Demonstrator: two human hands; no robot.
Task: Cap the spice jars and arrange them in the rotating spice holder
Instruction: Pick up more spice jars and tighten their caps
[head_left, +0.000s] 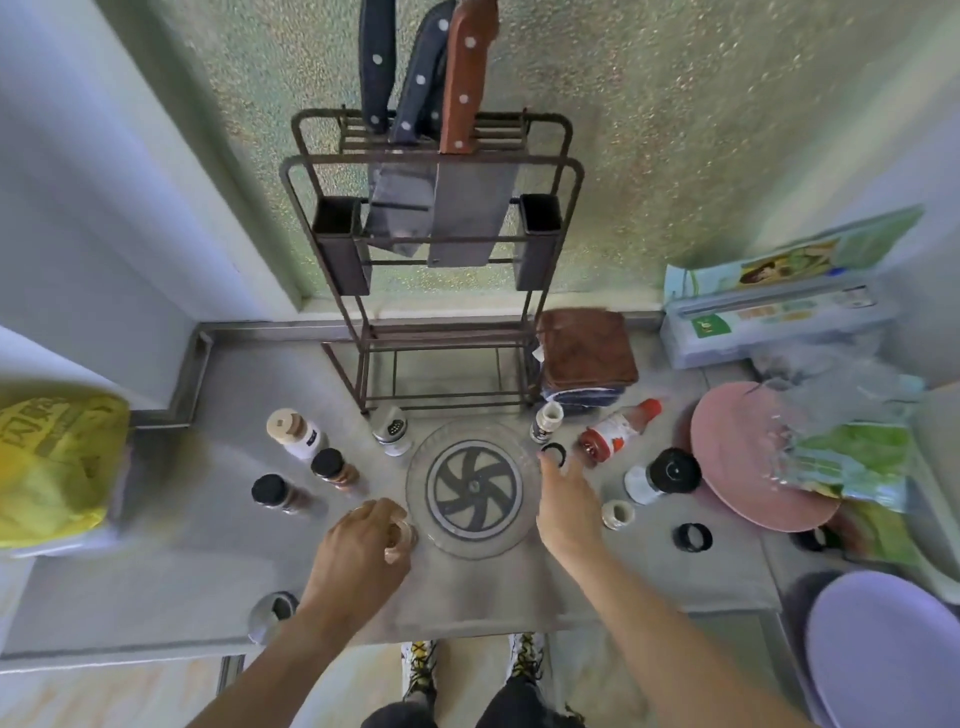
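The clear round rotating holder with a dark pinwheel centre lies on the counter and holds no jars. My left hand is closed around a small glass spice jar just left of the holder. My right hand reaches over the holder's right rim, fingertips touching a black ring cap. Capped jars stand at left: a white-lidded one, two black-lidded ones, and a grey shaker. At right are an open jar, a lying red bottle, a black-lidded jar, an uncapped small jar and a loose black cap.
A metal knife rack with several knives stands behind the holder. Folded brown cloths sit beside it. A pink plate and plastic bags crowd the right side, a yellow bag the left. A metal lid lies near the counter's front edge.
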